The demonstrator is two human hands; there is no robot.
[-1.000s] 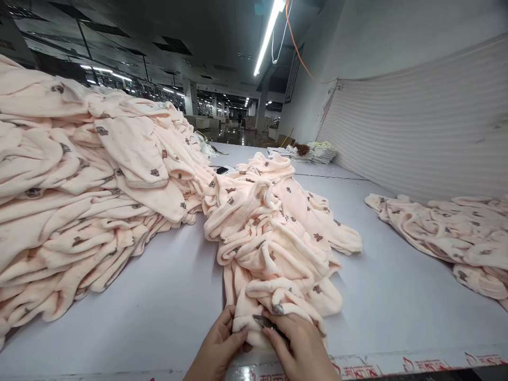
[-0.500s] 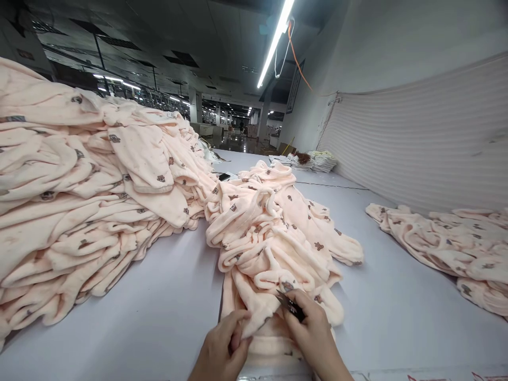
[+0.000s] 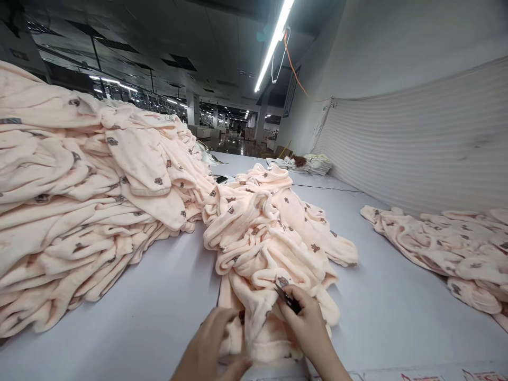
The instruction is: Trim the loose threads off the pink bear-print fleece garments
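Peach fleece garment (image 3: 262, 312), printed with small brown bears, lies rumpled at the near edge of the surface (image 3: 159, 301), roughly at its middle, at the front of a heap of like pieces that runs back toward the far edge. My right grip (image 3: 311, 330) is closed on a pair of dark thread snips (image 3: 288, 300), whose tip touches a fold of the garment. My left grip (image 3: 212, 344) sits against the garment's left fold at the near edge. It is blurred, and I cannot tell whether it is pinching the cloth or only resting on it. A tall stack of the same fleece (image 3: 79, 211) fills the left side of the surface, just beside the middle heap. A flatter spread of pieces (image 3: 444, 248) lies along the right edge, well apart from the garment. A pile of white goods (image 3: 311, 163) sits at the far right corner.
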